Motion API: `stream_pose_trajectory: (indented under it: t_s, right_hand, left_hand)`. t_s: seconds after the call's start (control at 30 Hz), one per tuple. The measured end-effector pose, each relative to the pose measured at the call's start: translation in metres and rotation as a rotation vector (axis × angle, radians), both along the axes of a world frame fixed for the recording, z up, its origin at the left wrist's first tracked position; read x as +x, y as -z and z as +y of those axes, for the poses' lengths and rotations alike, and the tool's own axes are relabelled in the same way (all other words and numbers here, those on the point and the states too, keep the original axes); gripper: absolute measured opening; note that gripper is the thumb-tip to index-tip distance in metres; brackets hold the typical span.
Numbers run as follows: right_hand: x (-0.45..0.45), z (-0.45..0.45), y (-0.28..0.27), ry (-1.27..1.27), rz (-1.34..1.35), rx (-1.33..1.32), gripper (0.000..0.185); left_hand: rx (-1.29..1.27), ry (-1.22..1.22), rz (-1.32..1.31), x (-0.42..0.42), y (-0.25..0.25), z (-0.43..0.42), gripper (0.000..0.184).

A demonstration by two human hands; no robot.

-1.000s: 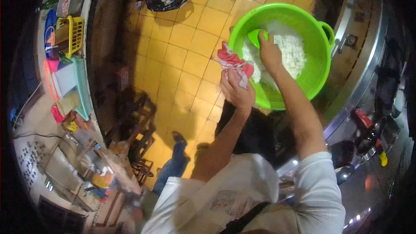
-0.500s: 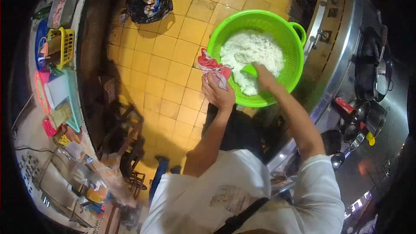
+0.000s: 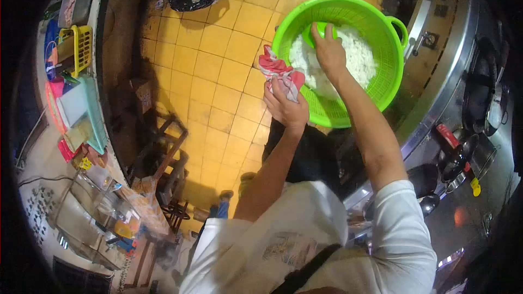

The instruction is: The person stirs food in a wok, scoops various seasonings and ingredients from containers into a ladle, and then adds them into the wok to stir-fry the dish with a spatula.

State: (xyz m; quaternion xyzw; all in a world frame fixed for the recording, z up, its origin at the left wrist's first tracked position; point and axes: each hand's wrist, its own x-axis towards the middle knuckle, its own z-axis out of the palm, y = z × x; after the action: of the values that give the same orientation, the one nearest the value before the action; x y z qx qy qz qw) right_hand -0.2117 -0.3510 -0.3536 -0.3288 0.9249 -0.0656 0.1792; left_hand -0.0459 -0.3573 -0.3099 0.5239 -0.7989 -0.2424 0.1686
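Note:
A large green plastic colander basket [image 3: 393, 84] holds a heap of white grain that looks like cooked rice [image 3: 357, 57]. Inside it, my right hand [image 3: 330, 54] is closed around a small green scoop [image 3: 309, 37] near the far left of the heap; my fingers cover part of the scoop. At the basket's near left rim, my left hand [image 3: 286, 104] grips a crumpled red and white cloth [image 3: 278, 71]. Whether the cloth presses on the rim, I cannot tell.
On the right runs a steel counter [image 3: 441, 84] with pans [image 3: 479, 92] and a red-handled utensil [image 3: 448, 136]. A black bag-lined bin [image 3: 200, 1] stands on the yellow tiled floor [image 3: 220, 71]. To the left, a shelf carries a yellow basket [image 3: 83, 49] and trays; wooden chairs [image 3: 169, 141] stand below.
My right hand has moved the green scoop from the near part of the rice to the far left side. My left hand still holds the cloth. The whole view has shifted slightly.

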Motion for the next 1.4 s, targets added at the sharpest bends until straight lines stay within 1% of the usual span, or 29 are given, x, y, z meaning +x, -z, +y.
stream_pose_trajectory:
  t_s: [0.03,0.07,0.1,0.17,0.27,0.3,0.37,0.4,0.47,0.57,0.63,0.7,0.73,0.77,0.83,0.87,0.9,0.97,1.0,1.03,1.1,1.17,1.23,1.27,1.33,1.37,1.4]
  right_hand:
    - [0.003,0.000,-0.004,-0.090,0.017,-0.006,0.057]
    - [0.008,0.002,0.002,-0.138,0.045,0.066,0.057]
    - [0.018,0.006,-0.005,-0.161,0.052,0.062,0.055]
    - [0.033,0.015,-0.002,-0.218,0.123,0.119,0.055]
    - [0.049,0.015,-0.004,-0.265,0.102,0.079,0.055]
    - [0.055,0.011,-0.010,-0.260,0.057,0.139,0.055]
    - [0.062,0.014,-0.020,-0.396,0.132,0.094,0.055]
    - [0.064,0.015,-0.022,-0.405,0.134,0.094,0.055]
    - [0.071,0.023,-0.024,-0.332,0.014,0.074,0.055]
    - [0.080,0.034,-0.029,-0.299,-0.073,0.145,0.057]
    - [0.084,0.041,-0.029,-0.305,-0.095,0.117,0.057]
    - [0.086,0.046,-0.033,-0.210,-0.196,0.123,0.058]
    - [0.084,0.048,-0.034,-0.166,-0.218,0.147,0.062]
    - [0.083,0.054,-0.037,-0.174,-0.215,0.156,0.062]
    - [0.079,0.064,-0.049,0.047,-0.338,-0.041,0.069]
    - [0.076,0.076,-0.045,0.019,-0.364,-0.096,0.071]
    - [0.073,0.076,-0.052,0.014,-0.353,-0.091,0.071]
    - [0.070,0.077,-0.065,-0.111,-0.405,0.075,0.067]
    - [0.069,0.078,-0.064,-0.134,-0.424,0.084,0.063]
    - [0.067,0.080,-0.065,-0.131,-0.418,0.083,0.063]
    - [0.060,0.085,-0.068,-0.228,-0.529,0.033,0.063]
    - [0.043,0.091,-0.070,-0.236,-0.542,0.049,0.061]
    - [0.020,0.096,-0.067,-0.212,-0.704,-0.062,0.056]
    - [0.008,0.096,-0.069,-0.116,-0.689,0.052,0.055]
    - [-0.016,0.098,-0.054,-0.002,-0.487,-0.061,0.058]
    - [-0.031,0.096,-0.044,0.014,-0.306,-0.010,0.059]
    - [-0.042,0.093,-0.035,0.027,-0.082,-0.147,0.057]
  left_hand:
    - [0.002,0.008,0.001,0.002,-0.001,0.001,0.068]
    - [-0.023,-0.002,-0.019,0.000,0.000,0.001,0.066]
    - [-0.047,-0.019,-0.040,-0.001,0.001,0.001,0.065]
    - [-0.042,-0.015,-0.002,-0.001,0.001,0.001,0.064]
    - [-0.031,-0.043,-0.058,-0.002,0.000,0.002,0.065]
    - [-0.034,-0.045,-0.049,-0.003,-0.001,0.001,0.065]
    - [-0.036,-0.032,-0.057,-0.001,-0.002,0.001,0.066]
    - [-0.041,-0.044,-0.051,-0.003,-0.003,0.001,0.067]
    - [-0.015,-0.038,-0.044,-0.002,-0.003,0.000,0.068]
    - [0.023,-0.049,-0.036,-0.001,0.001,0.001,0.069]
    - [0.007,-0.036,-0.036,0.001,0.000,0.000,0.068]
    - [0.045,-0.059,-0.020,-0.001,-0.003,-0.002,0.067]
    - [0.052,-0.062,-0.038,-0.002,-0.004,-0.003,0.067]
    - [0.061,-0.064,-0.059,-0.002,-0.006,-0.002,0.067]
    - [0.074,-0.085,-0.079,-0.001,-0.007,0.000,0.068]
    - [0.074,-0.083,-0.079,0.000,-0.006,0.000,0.068]
    - [0.073,-0.081,-0.075,-0.001,-0.005,-0.001,0.069]
    - [0.060,-0.087,-0.073,-0.001,-0.005,0.000,0.069]
    - [0.065,-0.083,-0.079,-0.001,-0.007,0.000,0.069]
    - [0.067,-0.077,-0.087,-0.001,-0.008,-0.001,0.069]
    - [0.101,-0.071,-0.091,-0.001,-0.010,-0.002,0.069]
    - [0.072,-0.064,-0.066,-0.002,-0.009,-0.002,0.070]
    - [0.091,-0.063,-0.071,-0.002,-0.010,-0.001,0.069]
    - [0.101,-0.064,-0.084,-0.001,-0.010,-0.001,0.069]
    - [0.106,-0.065,-0.104,-0.002,-0.009,-0.001,0.070]
    - [0.104,-0.060,-0.113,-0.002,-0.009,-0.002,0.070]
    - [0.100,-0.060,-0.100,-0.002,-0.009,-0.002,0.070]
